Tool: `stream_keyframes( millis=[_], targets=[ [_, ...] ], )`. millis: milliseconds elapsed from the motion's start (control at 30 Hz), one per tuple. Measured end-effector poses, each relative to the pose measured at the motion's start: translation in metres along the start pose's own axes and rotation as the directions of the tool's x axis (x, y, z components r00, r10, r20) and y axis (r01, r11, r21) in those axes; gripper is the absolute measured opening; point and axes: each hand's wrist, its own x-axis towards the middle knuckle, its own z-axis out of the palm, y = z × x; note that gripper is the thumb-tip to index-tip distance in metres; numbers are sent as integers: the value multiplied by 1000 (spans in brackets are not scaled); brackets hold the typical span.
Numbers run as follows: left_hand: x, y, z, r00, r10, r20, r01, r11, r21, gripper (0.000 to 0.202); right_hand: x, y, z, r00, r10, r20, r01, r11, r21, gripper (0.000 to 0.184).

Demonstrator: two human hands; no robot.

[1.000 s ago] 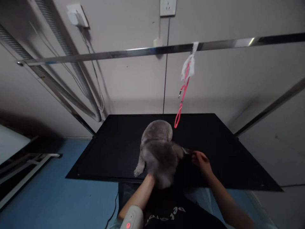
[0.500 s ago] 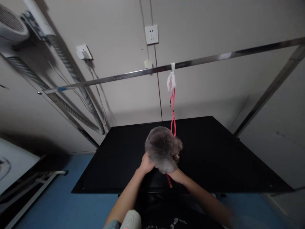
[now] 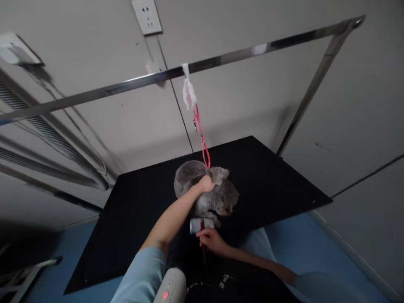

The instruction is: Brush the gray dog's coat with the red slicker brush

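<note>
A small grey furry dog (image 3: pixel 208 202) is on the black table (image 3: pixel 268 181), close to its front edge, with its head toward the lower right. My left hand (image 3: pixel 206 184) reaches over it and is closed on the fur around its head and neck. Which part the fingertips hold is hidden. My right hand (image 3: pixel 213 240) grips the dark red handle of a slicker brush (image 3: pixel 196 225). The brush's flat, pale head lies right beside the dog's lower body; whether it touches the fur I cannot tell.
A metal bar (image 3: pixel 135 83) spans above the table, and a pink loop leash (image 3: pixel 205 151) hangs from it by a white strip just behind the dog. A grey corrugated hose (image 3: pixel 72 147) runs at left. A wall socket (image 3: pixel 147 16) is above.
My left hand has moved from the dog's side up over its head and neck. My right hand now shows the brush lower, beside the dog. The dog's head is turned rightward; the view has shifted.
</note>
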Motion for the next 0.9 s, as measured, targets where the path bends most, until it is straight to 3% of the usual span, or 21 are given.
stream_keyframes(
  millis=[100,200,333,433,500,567,633,700,767,800,867,900],
  targets=[
    [13,-10,2,973,162,165,-166,986,13,26,0,-9,-8,977,-179,-118,169,982,-90,25],
    [17,-18,4,948,251,195,-260,965,21,29,1,-22,-21,923,-290,-251,227,941,-252,26],
    [20,-20,10,962,137,238,-162,983,88,28,-5,-27,-30,972,-217,-93,190,953,-236,25],
    [29,-17,14,972,48,230,-74,992,102,26,-11,-25,-38,950,-275,-147,216,920,-328,27],
    [32,-13,14,989,20,149,-30,997,64,22,-18,-17,-43,968,-219,-127,160,918,-364,27],
    [22,-8,12,999,-14,49,12,999,34,19,-29,-1,-44,999,-46,-2,44,953,-301,26],
    [-9,-6,13,998,-13,-63,13,1000,-13,21,-45,19,-46,999,49,19,-44,978,-202,27],
    [-62,-9,21,933,-31,-358,-60,969,-240,35,-61,37,-54,989,26,-143,-46,989,-137,28],
    [-120,-16,41,896,-136,-422,-93,872,-480,41,-75,48,-72,940,-32,-339,-13,992,-129,29],
    [-146,-20,54,889,-264,-374,-30,781,-623,44,-81,51,-84,908,-45,-417,-11,991,-131,30],
    [-178,-27,82,822,-558,-114,188,456,-870,39,-86,54,-107,848,-41,-528,-33,991,-131,32],
    [-183,-29,95,776,-630,33,270,285,-920,32,-87,55,-118,819,-32,-572,-49,991,-127,33]
  ],
)
